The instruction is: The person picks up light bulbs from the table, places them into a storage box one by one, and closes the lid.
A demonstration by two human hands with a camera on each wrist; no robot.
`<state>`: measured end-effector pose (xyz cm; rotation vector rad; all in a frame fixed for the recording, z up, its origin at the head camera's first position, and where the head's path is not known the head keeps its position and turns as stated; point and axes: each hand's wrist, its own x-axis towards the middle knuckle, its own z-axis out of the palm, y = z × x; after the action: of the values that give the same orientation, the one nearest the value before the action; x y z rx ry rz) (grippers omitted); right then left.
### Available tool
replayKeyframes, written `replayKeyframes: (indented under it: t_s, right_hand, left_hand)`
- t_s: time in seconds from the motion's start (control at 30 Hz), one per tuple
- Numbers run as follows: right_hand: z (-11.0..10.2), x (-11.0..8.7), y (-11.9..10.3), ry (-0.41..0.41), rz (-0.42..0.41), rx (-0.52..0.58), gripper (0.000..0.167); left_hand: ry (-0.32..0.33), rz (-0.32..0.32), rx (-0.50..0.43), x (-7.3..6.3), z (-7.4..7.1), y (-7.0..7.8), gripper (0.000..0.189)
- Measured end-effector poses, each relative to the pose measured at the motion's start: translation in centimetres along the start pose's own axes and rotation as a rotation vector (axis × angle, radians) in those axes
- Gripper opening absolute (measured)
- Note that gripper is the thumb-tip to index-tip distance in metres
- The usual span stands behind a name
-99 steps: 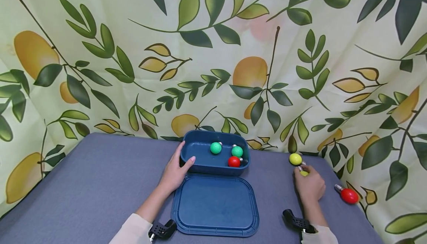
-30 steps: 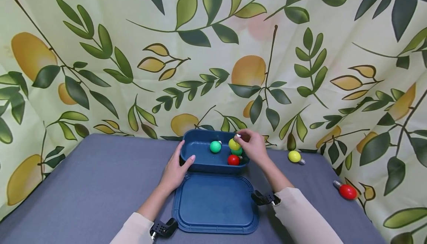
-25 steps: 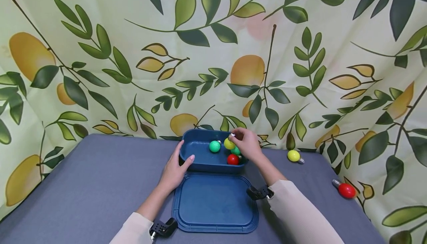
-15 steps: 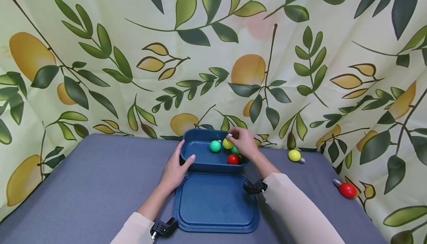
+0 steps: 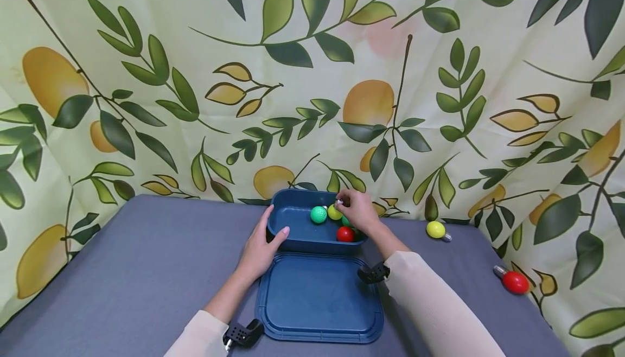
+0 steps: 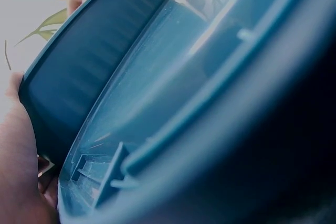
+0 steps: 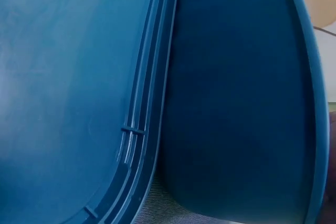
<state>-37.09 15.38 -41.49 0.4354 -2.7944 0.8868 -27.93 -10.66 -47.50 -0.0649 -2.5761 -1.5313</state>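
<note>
My right hand reaches into the right part of a dark blue plastic box and pinches a small yellow light bulb by its metal base, globe down. Beside it in the box lie a green bulb, a red bulb and a second green bulb partly hidden by the fingers. At the box's left end, my left hand holds the wall, thumb at the front rim. The left wrist view shows part of that hand against the box's side.
The blue lid lies flat right in front of the box. On the table, a yellow bulb lies to the right and a red bulb near the right edge. Behind hangs a leaf-patterned cloth.
My right hand picked up a yellow bulb from the table's right side, carried it left and lowered it into the box among the others. The left hand stayed on the box.
</note>
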Motion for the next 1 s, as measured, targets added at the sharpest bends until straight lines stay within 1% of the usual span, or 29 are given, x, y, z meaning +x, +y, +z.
replayKeyframes:
  t_s: [0.17, 0.27, 0.47, 0.57, 0.67, 0.8, 0.9, 1.0]
  right_hand:
    - [0.2, 0.1, 0.1, -0.015, 0.001, -0.044, 0.018]
    - [0.1, -0.1, 0.1, -0.011, 0.001, -0.051, 0.022]
    - [-1.1, -0.6, -0.2, 0.01, -0.004, -0.011, 0.032]
    - [-2.0, -1.0, 0.2, 0.041, 0.002, -0.002, 0.033]
    - [-3.1, -1.5, 1.1, 0.101, 0.017, -0.014, 0.032]
    - [-4.7, -2.3, 3.1, 0.173, 0.049, -0.048, 0.03]
    - [-5.9, -3.1, 4.8, 0.196, 0.068, -0.088, 0.029]
    - [-7.1, -4.0, 6.7, 0.204, 0.092, -0.156, 0.028]
  left_hand:
    - [0.0, 0.001, 0.002, 0.0, 0.1, 0.2, 0.074]
    - [0.0, -0.002, 0.006, -0.1, 0.1, 0.1, 0.075]
    - [0.003, -0.01, 0.005, 0.0, 0.1, -0.1, 0.076]
    - [0.004, -0.014, 0.003, 0.0, 0.1, -0.1, 0.076]
    - [0.003, -0.014, 0.002, 0.0, 0.2, -0.1, 0.075]
    - [0.0, -0.013, -0.001, 0.0, 0.1, -0.1, 0.075]
    - [0.0, -0.011, -0.002, 0.0, 0.1, 0.0, 0.075]
    - [0.0, -0.011, -0.002, 0.0, 0.1, 0.1, 0.075]
